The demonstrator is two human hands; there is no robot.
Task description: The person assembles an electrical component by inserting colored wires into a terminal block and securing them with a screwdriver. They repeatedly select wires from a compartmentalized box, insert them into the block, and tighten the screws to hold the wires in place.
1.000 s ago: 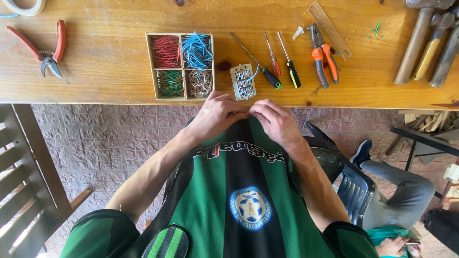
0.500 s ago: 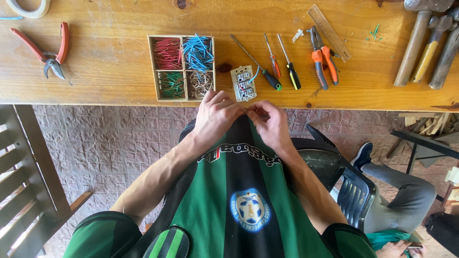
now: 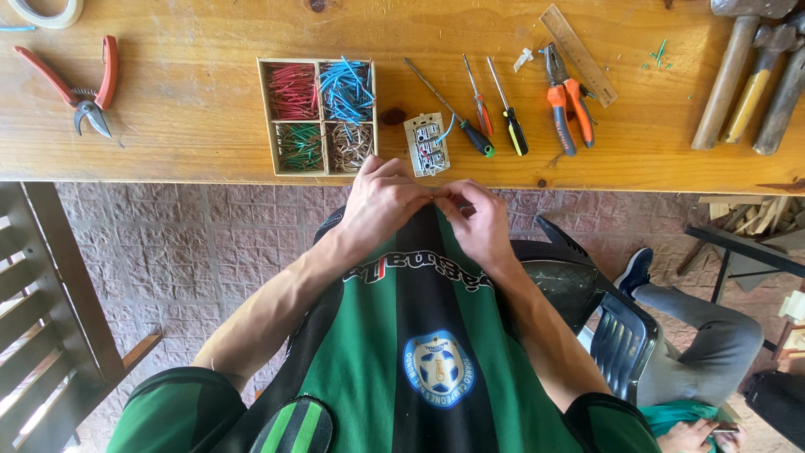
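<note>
- Green and black jersey fabric (image 3: 419, 352) fills the near part of the view, with a round blue crest on the chest.
- Both forearms reach forward over the jersey, and the two hands meet just below the counter edge.
- The left hand (image 3: 381, 200) is curled, its fingertips pressed against those of the right hand (image 3: 474, 214); together they pinch something very small where the fingertips touch, too small to tell what it is.
- The wooden counter (image 3: 201, 134) runs across the top of the view, just beyond the hands.
- A small white electrical outlet module (image 3: 426, 144) lies near the counter's front edge, just above the hands, with short wire ends at it.
- Just left of it stands a wooden box with four compartments (image 3: 319, 115): red wire pieces far left, blue far right, green near left, brownish near right.
- Right of the module lie three screwdrivers (image 3: 486, 109), then orange-handled pliers (image 3: 563, 101) and a wooden ruler (image 3: 579, 54) set at an angle.
- Far right, several hammers (image 3: 755, 75) lie with their handles pointing toward the front edge.
- Far left, red-handled pliers (image 3: 80, 84) lie open, and a roll of tape (image 3: 46, 13) shows at the top corner.
- To the lower right, another person's grey trouser leg and dark shoe (image 3: 637, 268) show beside a dark plastic chair (image 3: 604, 319).
</note>
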